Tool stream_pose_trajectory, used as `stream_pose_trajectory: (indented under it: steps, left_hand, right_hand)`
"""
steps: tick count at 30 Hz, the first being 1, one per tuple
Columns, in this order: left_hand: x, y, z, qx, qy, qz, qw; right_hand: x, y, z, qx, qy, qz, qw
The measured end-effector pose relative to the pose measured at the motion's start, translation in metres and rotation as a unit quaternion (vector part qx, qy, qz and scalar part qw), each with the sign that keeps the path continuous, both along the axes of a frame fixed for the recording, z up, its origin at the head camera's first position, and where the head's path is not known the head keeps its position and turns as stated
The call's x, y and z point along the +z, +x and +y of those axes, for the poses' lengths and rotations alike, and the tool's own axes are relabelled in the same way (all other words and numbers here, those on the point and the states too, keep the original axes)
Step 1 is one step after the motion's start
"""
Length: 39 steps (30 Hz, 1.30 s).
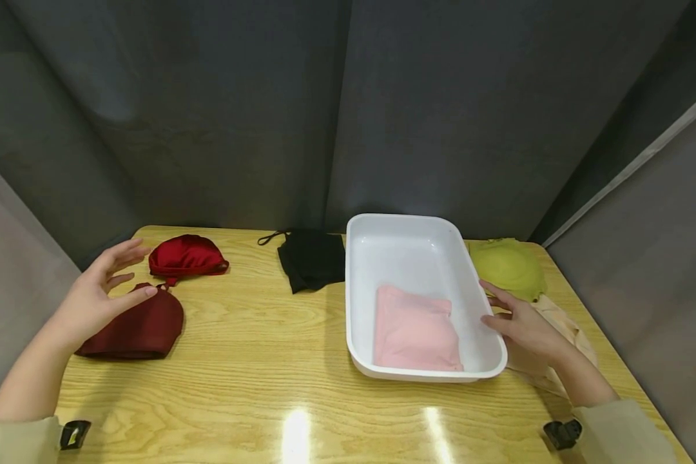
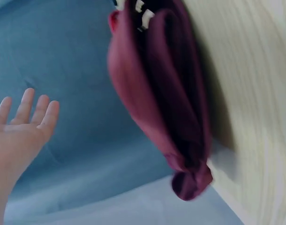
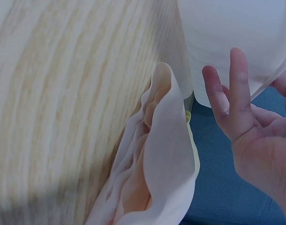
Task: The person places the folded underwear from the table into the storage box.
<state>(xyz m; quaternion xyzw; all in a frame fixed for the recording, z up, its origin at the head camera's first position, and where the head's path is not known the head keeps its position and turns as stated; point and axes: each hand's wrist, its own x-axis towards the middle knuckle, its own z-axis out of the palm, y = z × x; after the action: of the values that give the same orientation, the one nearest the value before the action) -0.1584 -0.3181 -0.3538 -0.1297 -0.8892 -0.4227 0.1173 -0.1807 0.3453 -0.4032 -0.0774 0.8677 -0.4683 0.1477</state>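
Observation:
My left hand (image 1: 95, 290) hovers with spread fingers by a folded maroon bra (image 1: 142, 325), holding nothing; in the left wrist view, that bra (image 2: 157, 89) lies apart from the fingers. Just behind it sits a shiny red bra (image 1: 188, 254). On the right side, my right hand (image 1: 524, 328) grips the side rim of a white plastic tub (image 1: 362, 258), thumb over the rim and fingers along the outer wall, as the right wrist view shows of the tub (image 3: 237, 23). Inside the tub rests a folded pink bra (image 1: 417, 332).
A black garment (image 1: 312, 258) with a thin strap lies left of the tub at the back. Beyond its right side are a yellow-green bra (image 1: 507, 267) and a beige folded garment (image 3: 166, 154), partly under my right arm. Grey curtains (image 1: 238, 116) enclose the wooden table (image 1: 238, 386).

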Motion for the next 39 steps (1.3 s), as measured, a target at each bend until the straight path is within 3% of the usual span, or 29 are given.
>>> stream_pose_trajectory:
  steps: [10, 17, 27, 39]
  left_hand:
    - [-0.020, -0.011, -0.035, 0.015, -0.034, -0.063, 0.9973]
    - [-0.029, -0.015, -0.055, 0.006, -0.069, -0.113, 0.9911]
    - [-0.051, -0.027, -0.073, -0.002, -0.114, -0.197, 0.9738]
    - [-0.064, -0.037, -0.081, -0.003, -0.183, -0.228, 0.9562]
  right_hand:
    - [0.000, 0.000, 0.000, 0.003, -0.001, 0.004, 1.0000]
    - [-0.002, -0.001, 0.001, -0.001, -0.001, 0.001, 1.0000]
    - [-0.001, -0.002, 0.001, 0.001, -0.006, -0.005, 1.0000]
    - [0.000, 0.000, 0.001, 0.003, -0.008, -0.002, 1.0000]
